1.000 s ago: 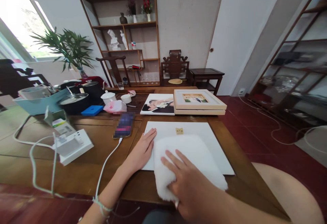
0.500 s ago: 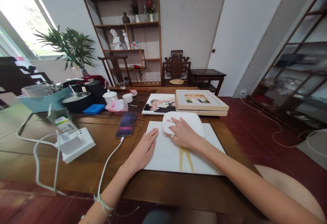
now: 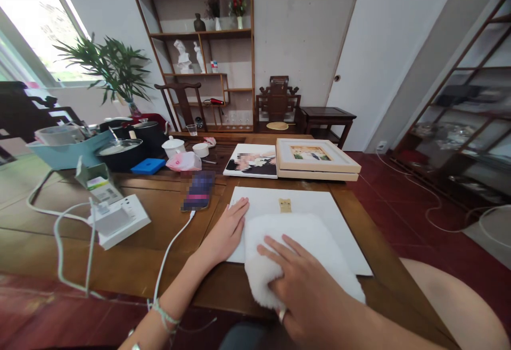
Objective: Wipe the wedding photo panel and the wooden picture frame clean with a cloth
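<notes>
A white board point(image 3: 319, 206) with a small gold clip mark point(image 3: 285, 205) lies flat on the wooden table point(image 3: 159, 222). My left hand point(image 3: 225, 231) rests open and flat on the board's left edge. My right hand point(image 3: 303, 286) presses a fluffy white cloth point(image 3: 303, 238) onto the near half of the board, fingers spread over the cloth. The cloth covers the board's near part.
A phone point(image 3: 198, 192) on a white cable lies left of the board. Behind the board sit a photo print point(image 3: 251, 161) and stacked picture frames point(image 3: 315, 158). At the left are a white power strip point(image 3: 120, 219), pots point(image 3: 120, 153), cups and a blue tub point(image 3: 67, 150).
My right hand has pulled the cloth from the board's far edge back to the near edge. The left hand has stayed in place on the board.
</notes>
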`<state>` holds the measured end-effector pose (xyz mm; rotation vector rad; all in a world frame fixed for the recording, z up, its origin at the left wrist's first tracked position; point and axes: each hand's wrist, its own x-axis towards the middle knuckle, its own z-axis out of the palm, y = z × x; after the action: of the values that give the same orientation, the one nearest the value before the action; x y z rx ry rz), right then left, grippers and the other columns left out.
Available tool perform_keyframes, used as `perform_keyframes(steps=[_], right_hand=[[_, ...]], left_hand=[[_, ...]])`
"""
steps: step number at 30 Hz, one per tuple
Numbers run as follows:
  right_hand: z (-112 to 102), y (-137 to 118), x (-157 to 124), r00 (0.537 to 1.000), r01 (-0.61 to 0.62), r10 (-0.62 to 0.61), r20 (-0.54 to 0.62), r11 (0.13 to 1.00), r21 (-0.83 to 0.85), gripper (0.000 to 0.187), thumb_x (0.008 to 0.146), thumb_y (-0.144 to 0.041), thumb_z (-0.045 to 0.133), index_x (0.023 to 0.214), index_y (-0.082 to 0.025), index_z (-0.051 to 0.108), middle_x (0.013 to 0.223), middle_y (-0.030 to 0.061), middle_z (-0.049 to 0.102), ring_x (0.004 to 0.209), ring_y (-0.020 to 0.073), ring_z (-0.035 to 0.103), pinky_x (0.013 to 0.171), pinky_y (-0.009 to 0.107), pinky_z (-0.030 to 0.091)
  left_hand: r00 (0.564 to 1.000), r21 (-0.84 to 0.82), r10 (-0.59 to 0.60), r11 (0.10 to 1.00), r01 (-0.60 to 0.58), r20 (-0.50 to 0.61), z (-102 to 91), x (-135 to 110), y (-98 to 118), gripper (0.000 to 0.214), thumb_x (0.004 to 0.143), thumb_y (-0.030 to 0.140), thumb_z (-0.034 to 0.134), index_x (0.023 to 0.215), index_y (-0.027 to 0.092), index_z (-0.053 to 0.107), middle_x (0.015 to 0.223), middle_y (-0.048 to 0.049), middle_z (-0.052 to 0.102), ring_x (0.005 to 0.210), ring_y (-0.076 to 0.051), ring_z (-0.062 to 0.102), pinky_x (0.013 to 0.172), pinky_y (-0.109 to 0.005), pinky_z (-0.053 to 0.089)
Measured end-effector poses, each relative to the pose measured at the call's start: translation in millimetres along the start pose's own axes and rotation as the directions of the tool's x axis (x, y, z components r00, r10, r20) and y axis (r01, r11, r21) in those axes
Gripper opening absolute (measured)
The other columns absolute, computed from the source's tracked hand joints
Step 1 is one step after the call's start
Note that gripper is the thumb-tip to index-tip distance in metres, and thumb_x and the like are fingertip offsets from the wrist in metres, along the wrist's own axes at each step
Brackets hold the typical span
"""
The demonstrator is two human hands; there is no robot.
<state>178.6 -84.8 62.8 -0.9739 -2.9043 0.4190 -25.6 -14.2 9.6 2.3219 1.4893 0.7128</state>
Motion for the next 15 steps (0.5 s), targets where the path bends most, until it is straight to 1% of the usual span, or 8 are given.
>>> perform_keyframes(steps=[2, 5, 7, 9, 11, 12, 14, 15], right_hand=[[-2.6, 12.2, 6.0, 0.994, -0.08, 0.08, -0.076, 0.997, 0.0, 0.029, 0.07, -0.018, 0.053, 0.094, -0.015, 0.069, 0.138, 0.0128, 0.041, 0.133, 0.0265, 0.024, 0.11, 0.044, 0.013], [-8.1, 34.9, 27.0, 0.967, -0.206, 0.197, -0.159, 0.977, -0.045, 0.033, 0.071, -0.015, 0.049, 0.099, -0.012, 0.067, 0.134, 0.0154, 0.045, 0.131, 0.0268, 0.029, 0.108, 0.045, 0.017], [-11.5, 46.5, 44.1, 0.952, -0.245, 0.224, -0.206, 0.966, -0.083, 0.035, 0.073, -0.015, 0.046, 0.101, -0.01, 0.066, 0.132, 0.0181, 0.047, 0.129, 0.029, 0.03, 0.105, 0.048, 0.02], [-13.1, 51.8, 58.3, 0.946, -0.253, 0.223, -0.236, 0.961, -0.107, 0.035, 0.074, -0.015, 0.045, 0.103, -0.009, 0.065, 0.132, 0.0202, 0.047, 0.129, 0.0306, 0.03, 0.104, 0.05, 0.021], [-12.3, 50.2, 65.6, 0.958, -0.203, 0.172, -0.231, 0.972, -0.118, 0.034, 0.074, -0.015, 0.046, 0.1, -0.009, 0.065, 0.131, 0.0209, 0.047, 0.129, 0.0294, 0.031, 0.104, 0.049, 0.02], [-11.1, 47.2, 66.0, 0.97, -0.14, 0.111, -0.217, 0.983, -0.122, 0.032, 0.073, -0.016, 0.047, 0.097, -0.009, 0.066, 0.131, 0.0208, 0.047, 0.129, 0.0279, 0.031, 0.105, 0.048, 0.018], [-8.3, 38.8, 60.6, 0.983, 0.048, -0.069, -0.171, 0.99, -0.129, 0.027, 0.073, -0.017, 0.049, 0.091, -0.01, 0.068, 0.128, 0.0207, 0.05, 0.129, 0.0248, 0.032, 0.107, 0.045, 0.015], [-7.1, 34.1, 55.3, 0.975, 0.152, -0.17, -0.141, 0.98, -0.127, 0.026, 0.072, -0.017, 0.05, 0.088, -0.01, 0.068, 0.127, 0.0206, 0.051, 0.129, 0.0237, 0.031, 0.108, 0.044, 0.012]], left_hand=[[1.0, -0.011, -0.008, 1.0, 0.008, -0.003, -0.2, 0.0, 0.7, 0.044, 0.089, 0.018, 0.03, 0.131, 0.018, 0.043, 0.142, -0.0089, 0.038, 0.133, -0.02, 0.03, 0.11, -0.046, 0.021], [1.0, -0.026, -0.024, 0.999, 0.025, 0.002, -1.5, 0.0, 3.2, 0.043, 0.09, 0.02, 0.03, 0.13, 0.015, 0.044, 0.141, -0.0096, 0.039, 0.133, -0.021, 0.03, 0.111, -0.046, 0.02], [0.999, -0.036, -0.032, 0.999, 0.032, 0.005, -2.8, 0.0, 5.3, 0.043, 0.09, 0.021, 0.029, 0.131, 0.015, 0.044, 0.141, -0.0089, 0.039, 0.133, -0.02, 0.03, 0.111, -0.045, 0.019], [0.999, -0.062, -0.034, 0.998, 0.033, -0.009, -4.2, -0.2, 7.5, 0.043, 0.091, 0.024, 0.028, 0.131, 0.017, 0.043, 0.142, -0.0075, 0.038, 0.133, -0.02, 0.03, 0.111, -0.045, 0.019], [0.998, -0.107, -0.033, 0.994, 0.027, -0.058, -5.6, -0.4, 9.6, 0.044, 0.092, 0.027, 0.027, 0.131, 0.017, 0.043, 0.142, -0.0063, 0.038, 0.133, -0.019, 0.03, 0.111, -0.042, 0.021], [0.995, -0.131, -0.032, 0.991, 0.02, -0.09, -6.3, -0.6, 10.5, 0.044, 0.093, 0.028, 0.026, 0.132, 0.016, 0.043, 0.143, -0.0061, 0.037, 0.133, -0.019, 0.03, 0.111, -0.041, 0.021], [0.989, -0.168, -0.023, 0.986, -0.001, -0.145, -7.2, -0.9, 11.5, 0.046, 0.093, 0.03, 0.025, 0.133, 0.014, 0.041, 0.144, -0.0061, 0.035, 0.134, -0.018, 0.028, 0.112, -0.038, 0.021], [0.987, -0.178, -0.018, 0.984, -0.011, -0.161, -7.4, -1.1, 11.6, 0.046, 0.093, 0.03, 0.025, 0.133, 0.013, 0.04, 0.144, -0.006, 0.034, 0.135, -0.018, 0.026, 0.112, -0.037, 0.02]])
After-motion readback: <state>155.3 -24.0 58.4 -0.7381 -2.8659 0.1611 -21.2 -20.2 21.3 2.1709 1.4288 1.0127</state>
